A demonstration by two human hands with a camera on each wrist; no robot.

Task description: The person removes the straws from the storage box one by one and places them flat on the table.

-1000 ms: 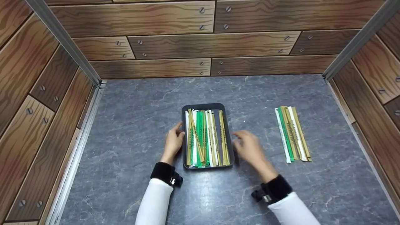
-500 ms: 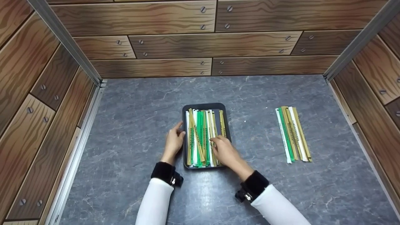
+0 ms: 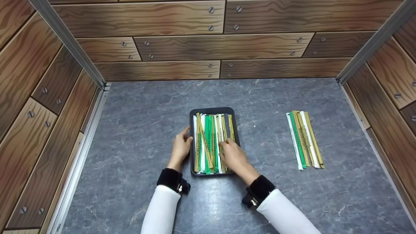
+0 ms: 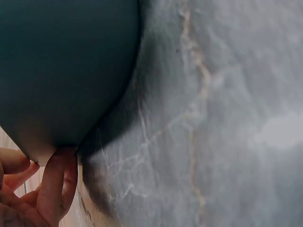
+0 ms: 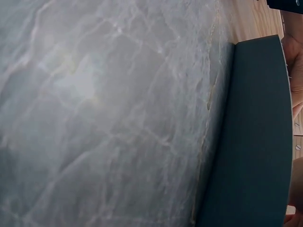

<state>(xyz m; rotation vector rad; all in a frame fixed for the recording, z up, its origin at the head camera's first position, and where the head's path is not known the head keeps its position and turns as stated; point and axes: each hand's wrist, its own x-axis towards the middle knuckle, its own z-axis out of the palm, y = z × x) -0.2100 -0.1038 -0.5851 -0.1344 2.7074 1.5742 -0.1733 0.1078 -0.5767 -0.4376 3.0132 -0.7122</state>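
Observation:
A black tray (image 3: 214, 110) stands mid-table, with several wrapped straws (image 3: 208, 139) in gold, green and white lying lengthwise inside it. One gold straw (image 3: 204, 139) crosses the others at a slant. My left hand (image 3: 181, 146) rests against the tray's left outer wall with thumb and fingertips; the left wrist view shows those fingers (image 4: 51, 184) at the tray's edge. Over the tray's right half, my right hand (image 3: 233, 156) reaches in with bent fingers and pinches a straw near the right-hand straws. Its fingertips are partly hidden in the head view.
To the right, several more wrapped straws (image 3: 305, 139) lie side by side on the grey marbled table (image 3: 260, 195). Wood-patterned panels (image 3: 182, 47) close off the back and both sides. A tiny white speck (image 3: 254, 126) lies right of the tray.
My right hand has moved left from beside the tray to over its straws, and the straws by its fingers have shifted slightly right. The left hand and tray stay put.

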